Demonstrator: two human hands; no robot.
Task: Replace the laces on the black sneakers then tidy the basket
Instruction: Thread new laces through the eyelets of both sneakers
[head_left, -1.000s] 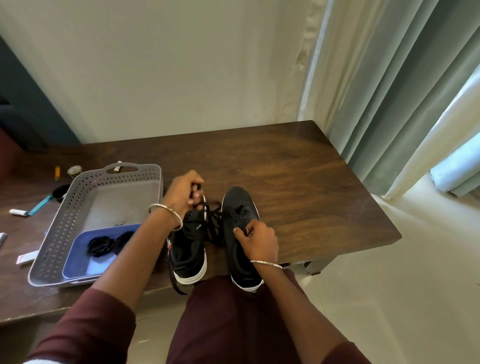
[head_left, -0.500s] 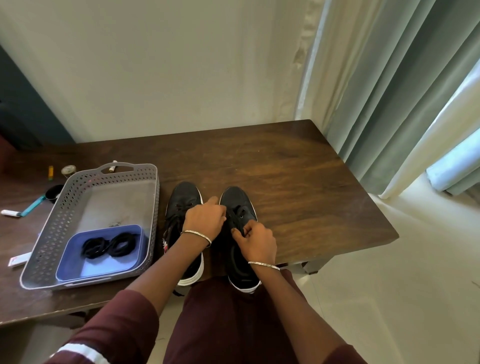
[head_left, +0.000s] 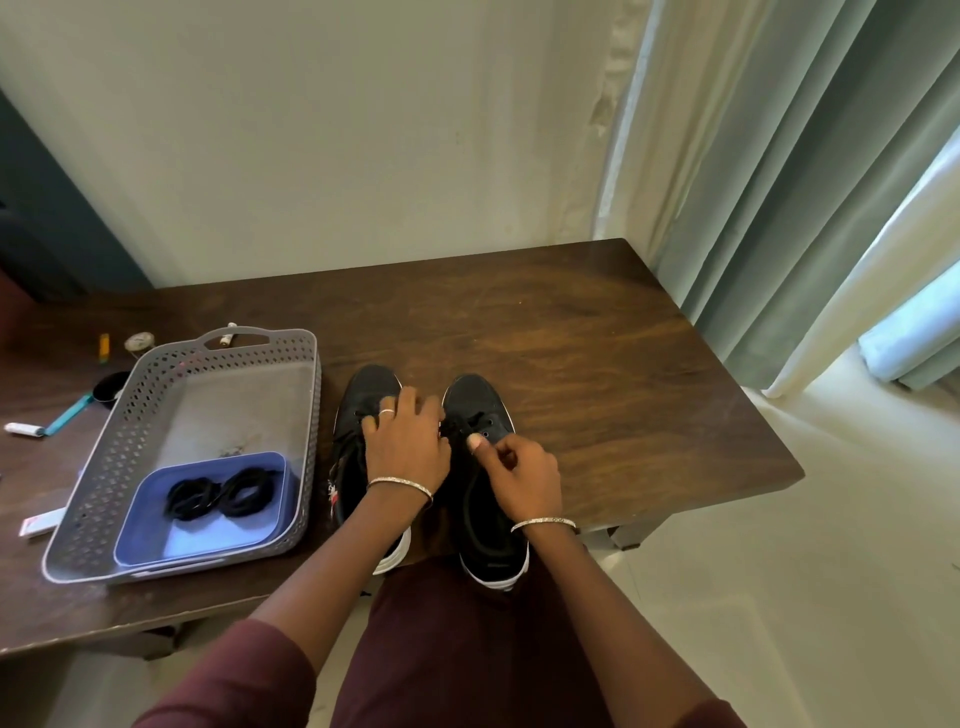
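While the left hand rests across the top of the left sneaker, its fingers spread and fairly straight with nothing visibly gripped, the right hand is curled over the right sneaker, thumb and forefinger pinching a black lace near the eyelets. Both sneakers stand side by side, just apart, in the lower middle of the frame, toes pointing toward the wall and white-edged heels at the near edge of the dark wooden table. Just left of the left sneaker sits a grey perforated basket, its handle end toward the wall. Inside it, at the near end, lies a blue tray holding two coiled black laces. Beyond the basket, at the far left of the frame, small items lie on the table, among them a teal-handled tool and a white tube. Pale green curtains hang along the right side.
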